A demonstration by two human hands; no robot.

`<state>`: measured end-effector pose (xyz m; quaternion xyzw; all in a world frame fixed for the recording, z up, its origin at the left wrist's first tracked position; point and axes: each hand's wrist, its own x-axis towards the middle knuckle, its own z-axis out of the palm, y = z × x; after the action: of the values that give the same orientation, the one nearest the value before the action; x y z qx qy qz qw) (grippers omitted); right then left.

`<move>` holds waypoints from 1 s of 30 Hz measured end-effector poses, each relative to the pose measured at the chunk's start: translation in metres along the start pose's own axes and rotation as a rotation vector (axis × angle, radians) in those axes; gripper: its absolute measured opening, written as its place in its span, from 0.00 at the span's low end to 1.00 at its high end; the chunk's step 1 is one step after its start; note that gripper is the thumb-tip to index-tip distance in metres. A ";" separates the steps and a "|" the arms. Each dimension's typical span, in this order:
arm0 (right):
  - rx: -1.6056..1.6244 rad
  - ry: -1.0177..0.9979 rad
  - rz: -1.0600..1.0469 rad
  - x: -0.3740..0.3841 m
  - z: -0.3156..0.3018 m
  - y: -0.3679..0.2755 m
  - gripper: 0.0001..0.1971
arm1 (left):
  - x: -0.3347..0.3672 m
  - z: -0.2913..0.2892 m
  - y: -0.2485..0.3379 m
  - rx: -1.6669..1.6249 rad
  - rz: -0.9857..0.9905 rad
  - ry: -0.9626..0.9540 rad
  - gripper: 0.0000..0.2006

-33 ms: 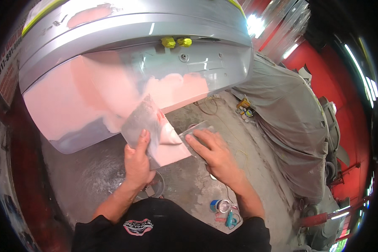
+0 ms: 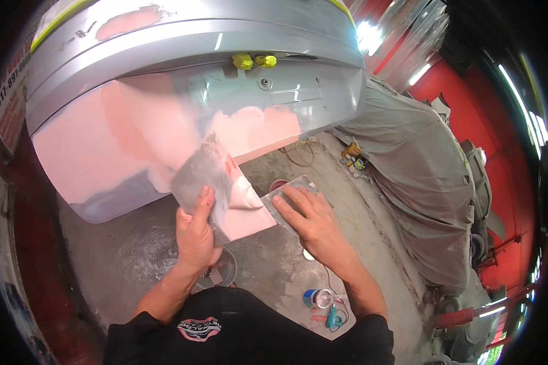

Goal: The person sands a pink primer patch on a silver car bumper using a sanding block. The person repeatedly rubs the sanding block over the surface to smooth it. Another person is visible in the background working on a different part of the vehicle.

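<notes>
My left hand point(image 2: 195, 237) grips a grey flat putty board point(image 2: 200, 176) from its near left edge, thumb on top. Pink body filler point(image 2: 249, 220) covers the board's right part, with a raised ridge of it in the middle. In my right hand point(image 2: 313, 222) is a thin flat putty spreader point(image 2: 279, 211), fingers laid along its face. Its left edge meets or nearly meets the board's right edge. Beyond the board stands a silver car bumper point(image 2: 237, 91), with broad smooth patches of pink filler point(image 2: 79, 149) on its lower part.
Yellow-wrapped pieces point(image 2: 242, 61) stick out of the bumper. A grey cover point(image 2: 420, 182) drapes a vehicle at the right. On the concrete floor point(image 2: 274, 267) are a round basin point(image 2: 230, 267), a blue-and-white can point(image 2: 310, 298), a teal tool point(image 2: 333, 317) and several small containers point(image 2: 351, 161).
My right hand has turned the spreader flatter, so more of its face shows. The board and my left hand have shifted slightly left.
</notes>
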<state>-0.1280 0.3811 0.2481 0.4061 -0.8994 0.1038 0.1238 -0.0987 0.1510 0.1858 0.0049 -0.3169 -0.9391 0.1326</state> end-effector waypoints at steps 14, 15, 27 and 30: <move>-0.138 0.077 -0.265 0.029 0.009 -0.024 0.28 | 0.017 -0.020 -0.006 0.797 0.451 0.156 0.16; -0.133 -0.019 -0.273 0.038 0.005 -0.021 0.29 | 0.007 -0.079 -0.018 0.981 0.507 0.312 0.16; 0.040 0.194 0.034 0.169 0.006 0.040 0.22 | -0.078 -0.152 0.027 1.092 -0.206 -0.082 0.14; -0.006 0.217 -0.059 0.166 0.015 0.039 0.24 | -0.097 -0.235 -0.003 1.304 -0.112 0.101 0.16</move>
<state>-0.2657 0.2857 0.2816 0.4183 -0.8688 0.1405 0.2246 0.0166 0.0377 -0.0112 0.1450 -0.8137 -0.5587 0.0679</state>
